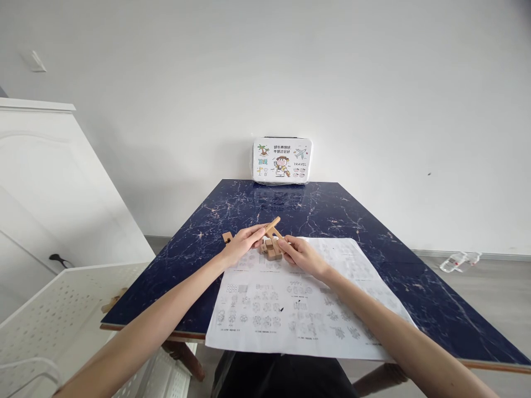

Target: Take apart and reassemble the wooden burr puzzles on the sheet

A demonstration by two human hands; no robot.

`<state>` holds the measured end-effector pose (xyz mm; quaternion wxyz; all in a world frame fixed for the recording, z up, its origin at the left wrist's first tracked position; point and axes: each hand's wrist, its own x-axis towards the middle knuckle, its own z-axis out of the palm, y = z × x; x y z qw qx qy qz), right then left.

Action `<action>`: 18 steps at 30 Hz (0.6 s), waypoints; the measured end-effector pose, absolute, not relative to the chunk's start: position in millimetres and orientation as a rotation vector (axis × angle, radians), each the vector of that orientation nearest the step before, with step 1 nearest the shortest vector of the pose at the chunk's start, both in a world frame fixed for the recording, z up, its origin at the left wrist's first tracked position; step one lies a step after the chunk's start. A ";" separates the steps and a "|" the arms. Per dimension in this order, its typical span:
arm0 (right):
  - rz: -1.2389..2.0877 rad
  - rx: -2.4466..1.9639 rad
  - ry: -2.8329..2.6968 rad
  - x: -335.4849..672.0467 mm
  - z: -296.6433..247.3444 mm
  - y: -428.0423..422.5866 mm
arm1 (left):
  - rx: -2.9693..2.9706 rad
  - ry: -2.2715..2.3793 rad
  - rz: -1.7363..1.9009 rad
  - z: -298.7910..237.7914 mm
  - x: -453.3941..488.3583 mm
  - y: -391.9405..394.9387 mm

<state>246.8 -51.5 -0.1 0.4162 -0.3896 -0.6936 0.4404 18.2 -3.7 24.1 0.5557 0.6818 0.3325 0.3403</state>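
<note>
Between the fingers of my left hand [246,241] is a light wooden puzzle stick [272,224], tilted up to the right. My right hand [299,253] pinches another wooden puzzle piece [277,235], whose far end comes close to the stick; whether they touch I cannot tell. Just below both hands, several wooden blocks [272,251] sit in a cluster on the printed sheet [265,331]. One more notched wooden piece [227,237] lies left of my left hand. My fingers partly cover the cluster.
The sheet with small diagrams lies on a dark blue marbled table [186,249] and hangs over its near edge. A white printed case [282,160] stands at the back against the wall. Left are a white perforated basket [83,298] and a white cabinet [50,182]. Clear bottles [458,261] lie at right.
</note>
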 end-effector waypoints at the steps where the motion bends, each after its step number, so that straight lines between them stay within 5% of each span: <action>1: 1.118 -0.974 -1.746 247.2 -0.3 -51.0 | 1.605 0.776 0.793 25.4 17.4 -3.3; 18: 0.941 -1.094 -1.761 241.9 -7.0 -51.2 | 1.438 0.653 0.739 23.8 22.2 -7.8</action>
